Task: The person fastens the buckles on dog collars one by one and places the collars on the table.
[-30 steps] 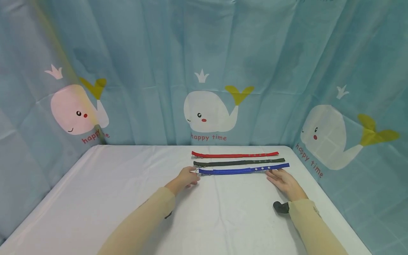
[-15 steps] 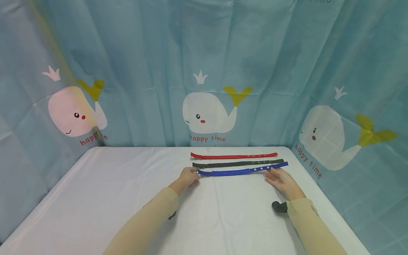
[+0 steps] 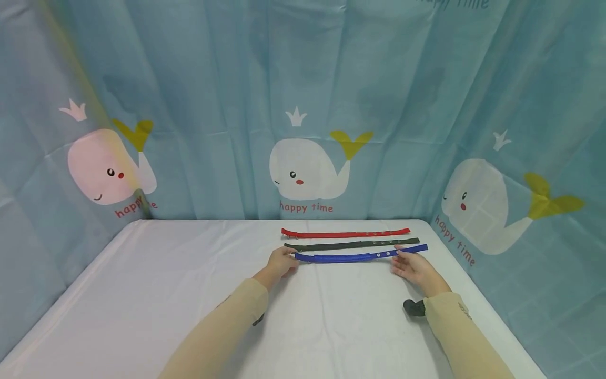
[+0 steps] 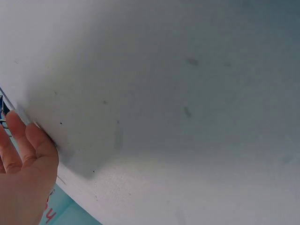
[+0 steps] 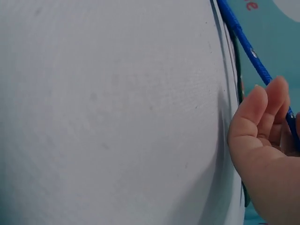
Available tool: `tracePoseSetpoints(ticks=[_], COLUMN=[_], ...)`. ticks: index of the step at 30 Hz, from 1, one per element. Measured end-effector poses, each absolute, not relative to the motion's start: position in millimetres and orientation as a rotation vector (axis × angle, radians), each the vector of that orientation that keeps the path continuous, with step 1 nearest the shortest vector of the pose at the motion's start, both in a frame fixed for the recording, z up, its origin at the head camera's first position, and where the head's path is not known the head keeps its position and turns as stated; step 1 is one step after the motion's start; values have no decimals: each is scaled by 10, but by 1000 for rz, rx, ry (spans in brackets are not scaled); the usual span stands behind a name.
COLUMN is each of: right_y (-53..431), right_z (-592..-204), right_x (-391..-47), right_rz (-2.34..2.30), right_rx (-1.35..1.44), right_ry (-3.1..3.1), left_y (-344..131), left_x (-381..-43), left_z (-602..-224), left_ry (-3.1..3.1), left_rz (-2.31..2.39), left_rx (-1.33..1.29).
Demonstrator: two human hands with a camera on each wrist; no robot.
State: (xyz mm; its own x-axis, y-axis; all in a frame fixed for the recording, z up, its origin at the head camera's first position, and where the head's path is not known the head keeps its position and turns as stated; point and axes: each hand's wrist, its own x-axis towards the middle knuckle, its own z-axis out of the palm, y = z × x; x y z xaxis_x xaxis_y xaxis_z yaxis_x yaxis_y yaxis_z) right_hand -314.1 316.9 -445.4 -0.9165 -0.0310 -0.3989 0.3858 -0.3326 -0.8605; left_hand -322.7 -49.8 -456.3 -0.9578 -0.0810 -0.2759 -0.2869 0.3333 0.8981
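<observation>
A blue pet collar (image 3: 342,258) stretches from side to side in the head view, with its metal eyelets toward the right end. My left hand (image 3: 280,263) pinches the buckle end, and the buckle is mostly covered by the fingers. Near the eyelets, my right hand (image 3: 413,268) grips the strap between thumb and fingers, with the tip sticking out past it. In the right wrist view the blue strap (image 5: 248,51) runs raised off the table through the right hand (image 5: 265,136). At the left wrist view's edge, the left hand (image 4: 28,164) touches a sliver of the metal buckle.
Just behind lie a dark green collar (image 3: 336,246) and a red collar (image 3: 341,235), roughly parallel on the white table (image 3: 189,273). A blue whale-print curtain (image 3: 213,158) closes off the back and sides. A black wrist camera (image 3: 414,308) hangs at the right sleeve.
My right fingers have gone from lying under the blue collar's eyelet end to gripping it, fingertips now over the strap. The left hand holds the buckle end and has barely moved.
</observation>
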Motion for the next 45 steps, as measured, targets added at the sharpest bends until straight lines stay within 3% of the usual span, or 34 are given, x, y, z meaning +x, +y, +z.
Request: tracePoseSetpoints(ticks=[11,25,45], right_y=[3123,2922,2575], right_z=[-4436,-4324,-4100], right_x=[-3083,-2922,-2672], right_rz=[-2297,-2294,-2264], right_rx=[389,253,90], right_ry=[1657,1602,1728], left_y=[-582,-834,-1014], left_x=[-3164,-2893,-2568], left_z=[-4510,-4321,-4142], left_ry=[2425,2436,2398], left_rz=[1678,1849,2062], left_rx=[-327,-17,-76])
